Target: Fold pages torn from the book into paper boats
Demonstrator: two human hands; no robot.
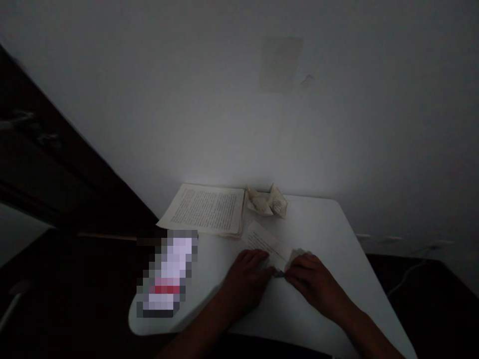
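A small piece of printed paper lies on the table between my two hands, its near end turned up in a fold. My left hand is closed on the paper's left side, fingertips on top and thumb at the near edge. On the right side, my right hand pinches the paper, with thumb and forefinger close to my left thumb. Part of the fold is hidden under my fingers. Just beyond the paper stands a folded paper shape with pointed corners, made of printed paper.
A stack of printed pages rests at the table's back left. Nearer, a phone-like lit object, blurred by pixels, lies by the left edge. The white table touches the wall. A dark door is at left, a cable at right.
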